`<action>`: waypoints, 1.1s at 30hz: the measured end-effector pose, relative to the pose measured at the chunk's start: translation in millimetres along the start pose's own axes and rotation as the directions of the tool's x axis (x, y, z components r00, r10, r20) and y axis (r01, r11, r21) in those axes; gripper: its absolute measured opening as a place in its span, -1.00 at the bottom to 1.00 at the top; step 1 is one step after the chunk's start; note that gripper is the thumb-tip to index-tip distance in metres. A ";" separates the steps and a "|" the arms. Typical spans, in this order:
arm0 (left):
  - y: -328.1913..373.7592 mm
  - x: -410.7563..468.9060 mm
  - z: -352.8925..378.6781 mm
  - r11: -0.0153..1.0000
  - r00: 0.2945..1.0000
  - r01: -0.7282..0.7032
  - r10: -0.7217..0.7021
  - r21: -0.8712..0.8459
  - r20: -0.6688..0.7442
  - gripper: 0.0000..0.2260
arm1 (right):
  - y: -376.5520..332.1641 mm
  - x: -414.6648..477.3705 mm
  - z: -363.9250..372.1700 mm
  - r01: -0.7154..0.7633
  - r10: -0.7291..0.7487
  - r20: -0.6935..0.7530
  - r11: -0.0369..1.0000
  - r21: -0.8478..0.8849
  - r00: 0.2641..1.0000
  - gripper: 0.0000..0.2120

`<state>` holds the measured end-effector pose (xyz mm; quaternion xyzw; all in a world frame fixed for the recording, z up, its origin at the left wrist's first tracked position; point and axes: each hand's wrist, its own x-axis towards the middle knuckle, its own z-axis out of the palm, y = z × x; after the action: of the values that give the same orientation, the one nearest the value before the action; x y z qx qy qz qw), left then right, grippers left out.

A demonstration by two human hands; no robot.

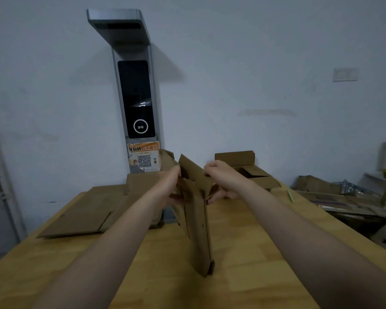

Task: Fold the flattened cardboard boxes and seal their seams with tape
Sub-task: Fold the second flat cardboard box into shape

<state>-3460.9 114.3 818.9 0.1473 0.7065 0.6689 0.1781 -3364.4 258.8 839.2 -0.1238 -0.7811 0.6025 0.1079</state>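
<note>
currently opening step: both hands' fingers (pixel 212 169) grasp flattened box (pixel 197 210); next, spread panels square.

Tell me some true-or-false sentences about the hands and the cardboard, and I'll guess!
1. The left hand and the right hand both hold the cardboard box. True.
2. That box lies flat on the table. False: it is held up on its edge.
3. A flat cardboard stack lies on the table's left side. True.
4. The grey machine by the wall has no sticker. False: a QR-code sticker is on it.
</note>
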 end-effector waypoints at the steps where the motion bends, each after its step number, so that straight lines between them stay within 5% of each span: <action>1: -0.1 1.6 -3.6 1.000 1.000 0.010 -0.010 0.004 -0.015 -0.77 | 1.1 2.2 -2.4 -0.006 0.006 -0.020 1.000 -0.015 1.000 -0.60; 6: 1.7 16.2 -26.0 0.993 0.997 0.029 -0.020 0.113 -0.081 -0.42 | 3.0 8.3 -9.0 -0.013 0.009 -0.035 0.993 -0.114 0.999 -0.39; 9: 1.9 20.9 -32.1 0.983 0.991 -0.020 0.044 0.184 -0.127 -0.42 | 3.9 10.3 -8.2 0.004 -0.010 -0.031 0.985 -0.172 0.999 -0.39; 14: -2.0 27.6 -37.4 0.729 0.915 -0.356 0.398 0.585 0.061 -0.62 | 7.5 15.2 -7.3 0.042 -0.046 -0.006 0.966 -0.256 0.999 -0.55; 17: -0.3 28.0 -35.5 0.726 0.924 -0.349 0.373 0.592 0.088 -0.71 | 10.2 18.9 -9.2 0.004 -0.008 -0.016 0.969 -0.249 1.000 -0.58; 24: -4.8 26.6 -44.0 0.805 0.939 -0.233 0.333 0.546 -0.091 -0.90 | 25.9 22.4 -21.9 -0.038 0.029 -0.072 0.991 -0.126 0.997 -0.60; 30: -20.7 11.6 -41.7 0.796 0.942 -0.224 0.325 0.562 -0.086 -0.71 | 46.5 14.8 -31.3 -0.022 0.015 -0.178 0.999 -0.035 0.984 -0.57; 33: -17.3 6.0 -39.7 0.897 0.952 -0.180 0.262 0.403 -0.157 -0.68 | 48.4 10.5 -40.2 -0.016 0.009 -0.237 0.999 -0.031 0.972 -0.56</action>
<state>-3483.6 80.5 803.0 0.1885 0.8169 0.5450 -0.0066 -3358.5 310.7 802.7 -0.2013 -0.7715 0.5714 0.1943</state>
